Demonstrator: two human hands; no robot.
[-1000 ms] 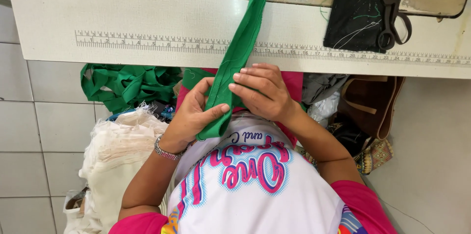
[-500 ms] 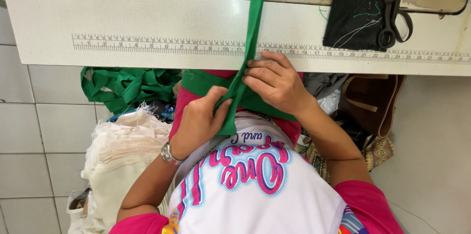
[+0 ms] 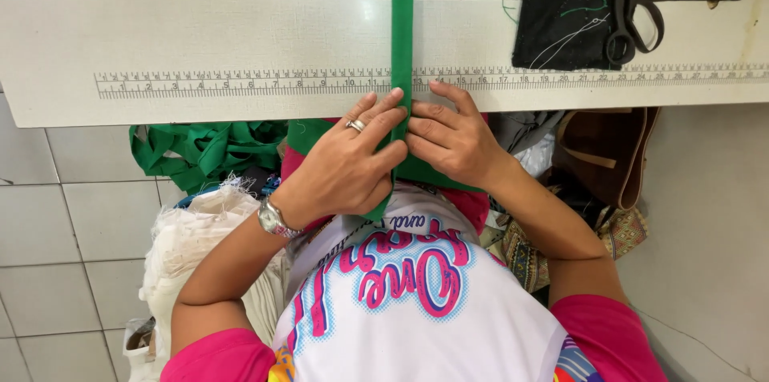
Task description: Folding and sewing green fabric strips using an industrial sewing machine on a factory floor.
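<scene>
Green strip [image 3: 401,22] pinched at table edge [image 3: 240,114] between left hand [image 3: 344,170] and right hand [image 3: 452,142], fingers pressed together; uneven pull could skew the fold.

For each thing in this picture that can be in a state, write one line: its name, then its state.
Green fabric strip: pulled straight up the table, folded lengthwise.
Left hand: fingers pressing the strip.
Right hand: pinching the strip's edge.
Scissors: closed, lying on dark cloth.
Green strips: heaped, tangled below the table edge.
Brown bag: open.
</scene>
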